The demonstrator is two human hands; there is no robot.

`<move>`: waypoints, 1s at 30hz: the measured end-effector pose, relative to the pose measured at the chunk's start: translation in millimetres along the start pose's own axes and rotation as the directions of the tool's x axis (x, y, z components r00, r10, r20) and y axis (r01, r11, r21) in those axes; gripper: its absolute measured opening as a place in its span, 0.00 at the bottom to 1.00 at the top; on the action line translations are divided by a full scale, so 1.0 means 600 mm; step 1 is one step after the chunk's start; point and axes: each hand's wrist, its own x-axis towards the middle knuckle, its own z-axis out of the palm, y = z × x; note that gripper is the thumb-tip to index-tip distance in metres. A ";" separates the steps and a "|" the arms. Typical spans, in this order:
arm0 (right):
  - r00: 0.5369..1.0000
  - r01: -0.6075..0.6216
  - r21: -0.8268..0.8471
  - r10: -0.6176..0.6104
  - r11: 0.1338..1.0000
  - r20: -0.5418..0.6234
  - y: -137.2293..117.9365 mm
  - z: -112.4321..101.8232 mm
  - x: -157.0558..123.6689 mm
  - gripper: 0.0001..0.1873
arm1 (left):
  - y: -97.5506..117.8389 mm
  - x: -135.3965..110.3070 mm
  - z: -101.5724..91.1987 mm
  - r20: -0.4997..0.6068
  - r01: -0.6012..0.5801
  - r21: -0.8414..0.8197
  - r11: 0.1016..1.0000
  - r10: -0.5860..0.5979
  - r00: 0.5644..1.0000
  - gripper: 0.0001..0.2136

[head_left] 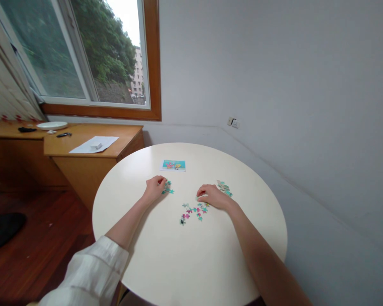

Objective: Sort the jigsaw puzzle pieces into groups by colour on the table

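My left hand (pixel 155 188) rests on the round white table (pixel 178 259) with its fingers curled onto a small cluster of teal puzzle pieces (pixel 168 187). My right hand (pixel 213 196) lies to the right, fingers bent and pinching a pale puzzle piece (pixel 200 198) at its fingertips. Loose pink and teal pieces (pixel 193 211) are scattered just in front of it. Another small pile of teal pieces (pixel 224 188) sits behind the right hand. A small colourful reference picture (pixel 173 165) lies farther back on the table.
A wooden desk (pixel 83 148) stands at the left under a window, carrying a sheet of paper (pixel 94 144), a white plate (pixel 52 125) and small dark items. A grey wall with a socket (pixel 233 123) runs behind and to the right. Wooden floor lies at lower left.
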 end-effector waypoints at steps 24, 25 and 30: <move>0.999 -0.004 0.059 0.006 0.998 -0.035 0.014 0.005 0.004 0.09 | -0.003 -0.001 0.002 0.001 -0.001 -0.024 1.000 0.001 1.000 0.12; 0.999 -0.006 0.049 0.007 0.999 -0.034 0.014 0.004 0.004 0.07 | -0.003 -0.001 0.002 0.000 -0.002 -0.022 1.000 0.002 1.000 0.12; 0.999 -0.020 0.014 0.021 1.000 -0.025 0.013 0.003 0.002 0.06 | -0.001 -0.002 0.001 0.003 -0.002 -0.010 1.000 0.003 1.000 0.12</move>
